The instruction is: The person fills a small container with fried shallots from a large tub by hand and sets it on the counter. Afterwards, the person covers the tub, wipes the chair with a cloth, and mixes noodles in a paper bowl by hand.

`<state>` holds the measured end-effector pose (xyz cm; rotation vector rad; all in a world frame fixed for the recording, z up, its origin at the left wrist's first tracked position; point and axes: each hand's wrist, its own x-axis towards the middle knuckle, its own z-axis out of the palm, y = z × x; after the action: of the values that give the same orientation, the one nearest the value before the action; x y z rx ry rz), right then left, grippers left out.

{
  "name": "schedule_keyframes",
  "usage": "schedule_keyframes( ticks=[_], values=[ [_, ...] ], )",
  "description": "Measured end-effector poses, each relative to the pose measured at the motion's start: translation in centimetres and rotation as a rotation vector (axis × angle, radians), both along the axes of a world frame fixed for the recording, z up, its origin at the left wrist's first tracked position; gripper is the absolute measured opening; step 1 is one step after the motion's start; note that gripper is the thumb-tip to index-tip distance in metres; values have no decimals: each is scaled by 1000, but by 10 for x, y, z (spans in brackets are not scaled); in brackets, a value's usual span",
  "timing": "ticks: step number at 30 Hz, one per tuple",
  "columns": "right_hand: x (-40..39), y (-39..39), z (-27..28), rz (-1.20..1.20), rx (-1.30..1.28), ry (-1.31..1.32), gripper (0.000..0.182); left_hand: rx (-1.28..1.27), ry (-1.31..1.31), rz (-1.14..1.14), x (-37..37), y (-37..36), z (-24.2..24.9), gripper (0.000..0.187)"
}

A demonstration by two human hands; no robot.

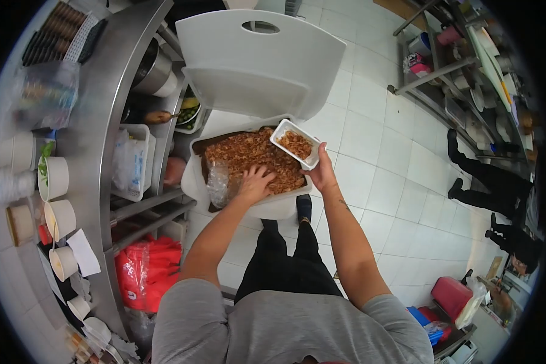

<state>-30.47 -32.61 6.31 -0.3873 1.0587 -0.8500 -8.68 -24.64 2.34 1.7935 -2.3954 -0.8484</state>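
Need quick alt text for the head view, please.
The person's left hand digs into fried brown bits filling a large white bin with its lid open, while the right hand holds a small white tray partly filled with them.

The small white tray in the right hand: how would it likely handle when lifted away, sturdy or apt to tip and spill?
The small white tray looks thin-walled, so probably light and a bit flexible. The right hand holds it at one end only, so it could tilt. Its loose fried bits would likely spill into the big white bin below.
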Motion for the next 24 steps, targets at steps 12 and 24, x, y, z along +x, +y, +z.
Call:
schedule_keyframes(
  ticks=[12,24],
  values=[
    [4,8,-9,14,-24,-89,78,-205,-58,213,-28,-82,-10,58],
    [4,7,1,53,-27,-58,81,-23,-102,142,-23,-50,-1,48]
  ],
)
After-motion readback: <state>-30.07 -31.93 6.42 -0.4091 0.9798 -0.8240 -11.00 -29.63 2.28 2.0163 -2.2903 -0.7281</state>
